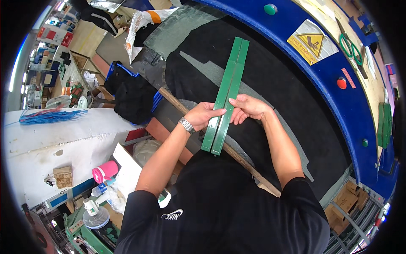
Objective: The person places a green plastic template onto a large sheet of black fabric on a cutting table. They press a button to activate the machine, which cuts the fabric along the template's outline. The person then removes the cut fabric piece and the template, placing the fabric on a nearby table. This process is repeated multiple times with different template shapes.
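Green, flat and rigid, two long strips (226,93) are laid side by side on a black sheet (270,84), their long axis running away from the body toward the blue rim (338,97). The left strip is pinched by the left hand (204,115) and the right strip by the right hand (248,108), both near the lower half, equally close.

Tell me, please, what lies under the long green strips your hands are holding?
Black sheet material on the blue-rimmed table. The near ends cross a wooden batten. Whatever lies directly beneath the green strips is covered.
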`<state>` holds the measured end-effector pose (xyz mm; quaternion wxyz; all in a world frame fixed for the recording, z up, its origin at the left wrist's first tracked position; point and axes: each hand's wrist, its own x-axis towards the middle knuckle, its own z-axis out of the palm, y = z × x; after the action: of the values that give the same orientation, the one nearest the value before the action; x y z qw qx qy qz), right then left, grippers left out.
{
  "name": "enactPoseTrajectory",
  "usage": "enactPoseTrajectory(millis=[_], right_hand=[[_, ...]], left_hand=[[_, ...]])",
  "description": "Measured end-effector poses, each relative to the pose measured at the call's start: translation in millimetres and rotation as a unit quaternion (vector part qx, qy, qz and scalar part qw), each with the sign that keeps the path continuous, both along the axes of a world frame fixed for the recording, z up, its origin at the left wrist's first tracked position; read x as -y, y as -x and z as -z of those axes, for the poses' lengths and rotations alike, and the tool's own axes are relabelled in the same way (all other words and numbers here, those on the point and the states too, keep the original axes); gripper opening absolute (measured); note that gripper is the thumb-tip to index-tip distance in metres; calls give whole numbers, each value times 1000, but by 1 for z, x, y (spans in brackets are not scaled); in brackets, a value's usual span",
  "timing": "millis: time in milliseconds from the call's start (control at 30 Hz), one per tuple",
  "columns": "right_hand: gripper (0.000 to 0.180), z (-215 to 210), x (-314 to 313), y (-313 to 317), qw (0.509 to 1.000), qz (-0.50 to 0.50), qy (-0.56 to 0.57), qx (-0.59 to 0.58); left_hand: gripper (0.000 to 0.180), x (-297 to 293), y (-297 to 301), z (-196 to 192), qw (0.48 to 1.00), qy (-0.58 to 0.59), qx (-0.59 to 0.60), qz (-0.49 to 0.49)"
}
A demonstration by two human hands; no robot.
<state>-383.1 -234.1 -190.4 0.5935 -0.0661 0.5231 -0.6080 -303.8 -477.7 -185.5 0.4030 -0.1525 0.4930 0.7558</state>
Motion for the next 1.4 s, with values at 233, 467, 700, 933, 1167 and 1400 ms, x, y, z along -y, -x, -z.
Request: enactPoseTrajectory(millis=[233, 467, 700, 933, 1167, 1400], right_hand=[[48, -6, -1, -1, 998, 31, -19, -47], [38, 13, -12, -17, 954, 240, -96, -152], [59, 21, 33, -68, 922, 358, 103, 107], [117, -47, 167, -110, 865, 181, 341, 321], [99, -80, 278, -135, 815, -44, 450, 362], [64, -115, 388, -217, 880, -185, 329, 289]], left_hand=[[28, -10, 2, -9, 999, 36, -5, 12], [28, -18, -6, -15, 999, 1, -6, -38], [34, 1, -60, -89, 990, -63, 10, -128], [36, 37, -152, -145, 971, -32, -39, -235], [35, 79, -253, -175, 905, -33, -141, -400], [41, 126, -376, -121, 788, -135, -249, -547]])
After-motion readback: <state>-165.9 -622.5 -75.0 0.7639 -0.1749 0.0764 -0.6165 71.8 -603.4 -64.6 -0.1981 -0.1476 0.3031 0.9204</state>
